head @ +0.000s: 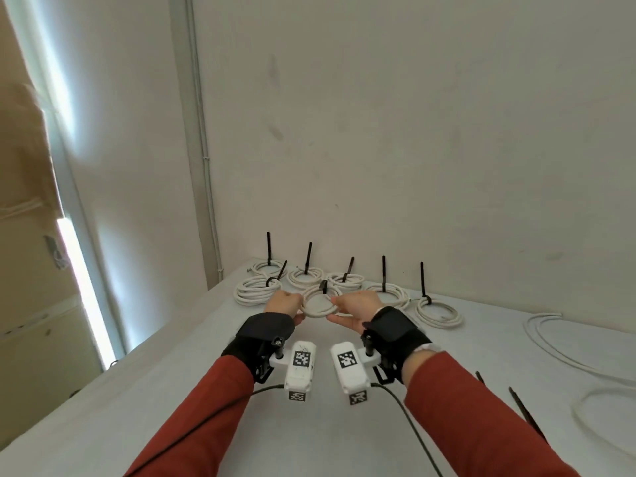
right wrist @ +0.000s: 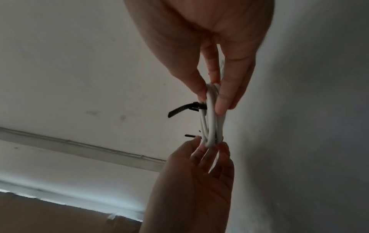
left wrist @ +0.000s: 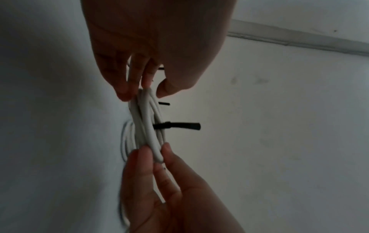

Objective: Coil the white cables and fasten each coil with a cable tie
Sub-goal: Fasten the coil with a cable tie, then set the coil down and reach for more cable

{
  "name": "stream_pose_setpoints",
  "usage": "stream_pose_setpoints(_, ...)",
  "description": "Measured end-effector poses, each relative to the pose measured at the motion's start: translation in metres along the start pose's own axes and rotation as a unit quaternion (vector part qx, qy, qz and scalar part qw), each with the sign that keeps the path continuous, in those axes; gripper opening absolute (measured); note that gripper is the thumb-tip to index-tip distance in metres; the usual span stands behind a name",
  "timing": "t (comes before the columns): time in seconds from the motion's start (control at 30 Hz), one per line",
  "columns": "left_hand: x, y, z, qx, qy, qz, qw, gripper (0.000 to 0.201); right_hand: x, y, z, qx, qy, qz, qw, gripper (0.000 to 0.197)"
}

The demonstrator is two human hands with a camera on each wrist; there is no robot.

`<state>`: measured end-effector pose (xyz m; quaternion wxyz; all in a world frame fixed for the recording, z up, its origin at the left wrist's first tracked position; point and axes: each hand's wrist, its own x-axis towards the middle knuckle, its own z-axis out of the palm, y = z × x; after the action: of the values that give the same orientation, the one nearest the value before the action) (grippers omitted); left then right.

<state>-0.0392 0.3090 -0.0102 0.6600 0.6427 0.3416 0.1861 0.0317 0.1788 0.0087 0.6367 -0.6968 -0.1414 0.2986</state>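
Out at the far end of the table (head: 327,442), just short of the wall, both hands have one coil (head: 318,309) between them. The left hand (head: 284,302) pinches its left rim between thumb and fingertips, and the right hand (head: 356,304) does the same on the opposite rim. Both hands are closed on cable and nothing else. A black tie (head: 323,286) already cinches the far side of the loops, and the left wrist view shows its tail (left wrist: 179,126) sticking out sideways from the bundle (left wrist: 147,123). The coil hangs low over the table. Whether it touches, I cannot tell. Behind and to either side sit six tied coils (head: 247,297) with their tails standing up, and this one looks about to join them. To do it well, keep the two pinches straight across from each other so the loops stay stacked and flat rather than fanning. Lower the coil level into the open spot in front of the row, clear of the neighbours' tails, and let go with both hands together so neither side springs. A quick tug at the tie first would tell whether it bites. Off to the right, loose cables (head: 543,317) and spare ties (head: 526,413) wait on the table, so there is more work to come.
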Motion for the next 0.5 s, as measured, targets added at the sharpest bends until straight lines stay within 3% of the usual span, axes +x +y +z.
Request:
stream_pose_setpoints(0.07,0.016,-0.006,-0.008,-0.01,0.014,-0.023,1.0,0.013,0.021,0.006,0.012,-0.007,0.008,0.012,1.0,0.044)
stream_pose_setpoints(0.13,0.028,-0.008,-0.015,0.001,0.024,-0.027,0.999,0.014,0.028,0.004,0.018,-0.116,0.024,0.02,0.993,0.042)
stream_pose_setpoints(0.2,0.039,-0.01,-0.02,0.046,0.022,-0.028,0.998,0.015,0.03,0.005,0.024,-0.277,0.013,-0.019,0.96,0.042)
stream_pose_setpoints(0.27,0.045,-0.012,-0.026,0.062,0.04,-0.031,0.997,0.014,0.037,0.008,0.032,-0.347,0.005,-0.038,0.937,0.041)
stream_pose_setpoints(0.33,0.053,-0.015,-0.032,0.076,0.062,-0.031,0.995,0.02,0.044,0.01,0.039,-0.358,0.009,-0.045,0.933,0.039)
stream_pose_setpoints(0.5,0.06,-0.018,-0.035,0.15,0.043,-0.001,0.988,0.028,0.046,0.009,0.044,-0.38,0.012,-0.024,0.924,0.032)
